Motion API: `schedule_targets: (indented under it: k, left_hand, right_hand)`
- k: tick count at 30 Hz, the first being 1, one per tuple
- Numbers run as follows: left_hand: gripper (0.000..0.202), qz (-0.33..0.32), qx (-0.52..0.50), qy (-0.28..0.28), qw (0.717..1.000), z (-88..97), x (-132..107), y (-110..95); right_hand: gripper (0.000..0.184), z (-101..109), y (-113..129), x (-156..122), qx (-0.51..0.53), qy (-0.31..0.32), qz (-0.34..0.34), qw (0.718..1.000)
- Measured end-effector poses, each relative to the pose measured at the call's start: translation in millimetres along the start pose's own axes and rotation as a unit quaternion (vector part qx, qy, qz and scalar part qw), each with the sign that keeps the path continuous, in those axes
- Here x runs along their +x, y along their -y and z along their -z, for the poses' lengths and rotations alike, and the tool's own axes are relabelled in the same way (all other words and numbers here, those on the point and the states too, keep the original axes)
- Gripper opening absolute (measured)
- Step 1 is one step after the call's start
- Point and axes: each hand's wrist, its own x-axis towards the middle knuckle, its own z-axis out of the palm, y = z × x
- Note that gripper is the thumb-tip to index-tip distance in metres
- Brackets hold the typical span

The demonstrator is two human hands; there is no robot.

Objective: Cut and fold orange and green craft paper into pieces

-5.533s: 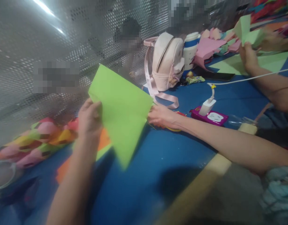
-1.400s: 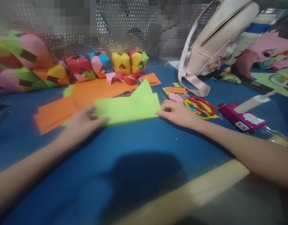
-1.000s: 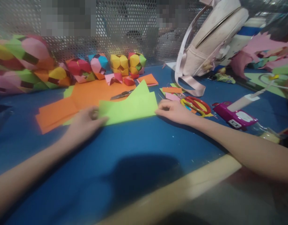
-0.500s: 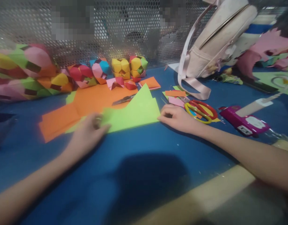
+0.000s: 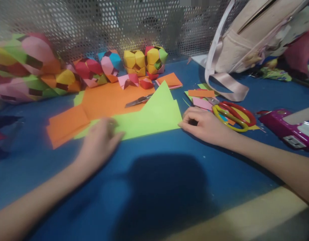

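A folded sheet of light green paper point(image 5: 156, 117) lies on the blue table, one pointed flap standing out at its far side. My right hand point(image 5: 203, 124) pinches its near right corner between thumb and fingertips. Over the left part of the same sheet rests my left hand point(image 5: 100, 139), slightly blurred, its thumb apart from the bent fingers. Beneath and behind the green sheet spreads orange paper point(image 5: 106, 98), with a smaller orange piece point(image 5: 67, 124) to the left. A craft knife point(image 5: 138, 100) lies on the orange paper, partly covered by the green flap.
Scissors point(image 5: 234, 115) with red and yellow handles lie on paper scraps point(image 5: 201, 93) beyond my right hand. A purple power strip point(image 5: 287, 129) and a pale backpack point(image 5: 241, 47) are at right. Folded paper balls point(image 5: 134, 62) line the perforated metal screen point(image 5: 76, 20).
The view has shifted, so most things appear further right or higher. My right hand keeps its pinch on the green paper's corner; my left hand stays over the sheet's left part.
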Motion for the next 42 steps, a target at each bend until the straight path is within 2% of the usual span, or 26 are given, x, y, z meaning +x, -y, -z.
schedule_targets:
  k: [4,11,20,27,30,35,38,42]
  left_hand:
    - [0.024,-0.070,0.061,-0.004,0.996,-2.2,-0.8,6.2]
    - [0.035,-0.160,0.179,0.001,0.971,-3.9,2.4,16.7]
    - [0.028,-0.204,0.123,-0.034,0.971,-4.4,6.6,23.7]
    - [0.036,-0.308,0.064,-0.012,0.949,-1.0,18.0,31.2]
    - [0.036,-0.312,0.000,0.038,0.949,2.9,23.8,36.0]
    - [0.035,-0.264,-0.055,0.111,0.957,13.1,23.8,32.5]
    - [0.039,-0.241,-0.051,0.117,0.962,13.8,20.9,25.6]
    - [0.038,-0.246,-0.036,0.086,0.965,7.7,18.9,23.6]
  right_hand:
    - [0.025,-0.6,0.7,0.1,-0.005,-0.001,0.005,1.000]
    - [0.026,-1.7,0.4,-0.8,-0.016,-0.007,0.016,1.000]
    - [0.025,-2.0,-3.1,-2.3,-0.022,-0.013,0.032,0.999]
    - [0.025,-3.6,-5.9,-2.6,-0.022,-0.012,0.033,0.999]
    - [0.025,-3.9,-5.9,-2.6,-0.018,-0.014,0.038,0.999]
    - [0.025,-3.6,-4.8,-2.8,-0.017,-0.009,0.039,0.999]
    - [0.026,-3.5,-5.4,-2.8,-0.019,-0.011,0.041,0.999]
    - [0.026,-4.1,-7.1,-2.3,-0.020,-0.010,0.044,0.999]
